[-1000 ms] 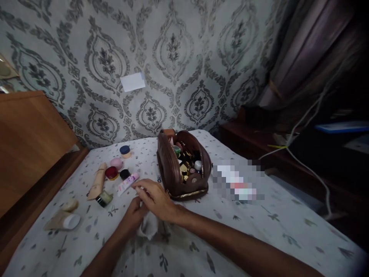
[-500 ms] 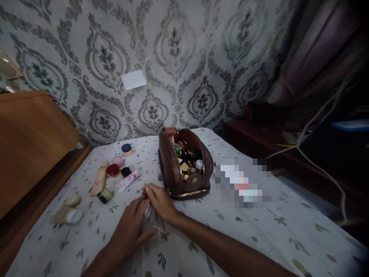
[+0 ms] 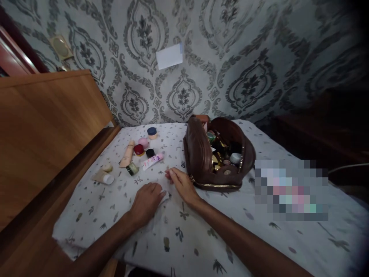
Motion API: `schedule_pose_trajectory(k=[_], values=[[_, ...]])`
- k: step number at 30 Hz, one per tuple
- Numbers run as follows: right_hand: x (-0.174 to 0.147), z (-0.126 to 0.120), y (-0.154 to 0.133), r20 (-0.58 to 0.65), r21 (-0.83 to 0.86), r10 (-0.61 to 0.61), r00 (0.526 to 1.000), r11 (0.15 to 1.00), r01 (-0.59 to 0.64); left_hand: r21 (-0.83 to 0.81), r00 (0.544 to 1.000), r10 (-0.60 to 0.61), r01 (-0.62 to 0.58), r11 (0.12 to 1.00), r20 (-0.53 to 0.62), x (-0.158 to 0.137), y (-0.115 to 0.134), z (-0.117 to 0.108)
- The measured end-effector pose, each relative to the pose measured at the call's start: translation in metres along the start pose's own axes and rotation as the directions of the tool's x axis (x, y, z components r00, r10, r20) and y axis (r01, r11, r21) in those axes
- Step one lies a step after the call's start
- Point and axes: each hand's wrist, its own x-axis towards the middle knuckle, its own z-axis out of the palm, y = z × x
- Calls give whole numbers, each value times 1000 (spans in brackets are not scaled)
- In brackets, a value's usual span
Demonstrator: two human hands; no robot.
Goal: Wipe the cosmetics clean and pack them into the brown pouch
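My left hand (image 3: 147,202) rests low over the printed sheet (image 3: 161,234), its fingers curled closed around a crumpled bit of white tissue or cloth (image 3: 165,197) that sticks out by the thumb. Just right of it, my right hand (image 3: 183,186) has its fingers bent and drawn together; whether anything is inside them is hidden. Close beside that hand stands a brown leather cosmetic bag (image 3: 201,169), unzipped and full of small jars and bottles. Nearest the hands on the left lies a pink and white tube (image 3: 152,161).
Left of the hands are a green-tinted jar (image 3: 132,168), a red jar (image 3: 138,150), a pink round container (image 3: 143,142), a blue-lidded jar (image 3: 152,133), a peach tube (image 3: 128,154) and a beige tube (image 3: 103,177). A wooden panel (image 3: 52,134) borders the left; a pixelated patch lies right.
The view has swung left, so everything sits further right. My hands, which were touching, have come apart, and my left fingers have curled in.
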Motion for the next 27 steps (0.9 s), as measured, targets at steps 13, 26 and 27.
schedule_pose_trajectory(k=[13,26,27], values=[[1,-2,-7,18,3,33,999,999,-33,-9,923,-340,344,939,-179,12,-69,-47],[1,-2,-9,30,-21,30,999,999,-29,-17,613,-778,784,620,-138,-46,-174,-59],[0,-2,-9,33,-28,33,999,999,-32,-26,591,-798,802,597,-119,-49,-172,-56]])
